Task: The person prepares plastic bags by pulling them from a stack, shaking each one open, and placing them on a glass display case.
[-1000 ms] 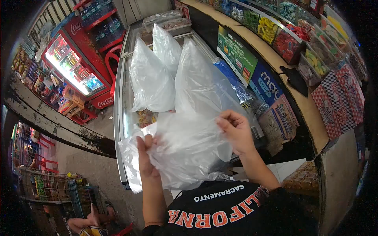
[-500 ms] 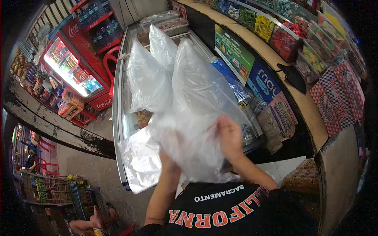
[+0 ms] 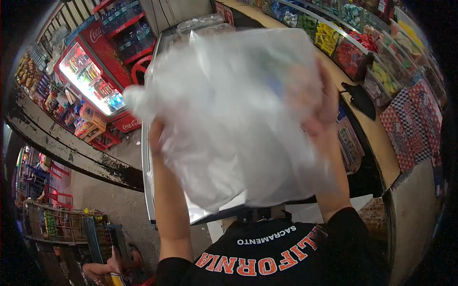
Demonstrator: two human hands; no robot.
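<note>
A translucent plastic bag [image 3: 229, 124] is held up between the left hand [image 3: 156, 136] and right hand [image 3: 326, 105] above a long chest [image 3: 148, 183]; finger grip cannot be told through blur and plastic. A red drinks cooler [image 3: 112, 62] is seen far left.

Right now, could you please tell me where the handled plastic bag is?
In the head view, the plastic bag is central, held between the left hand and right hand, hiding much of the freezer.
</note>
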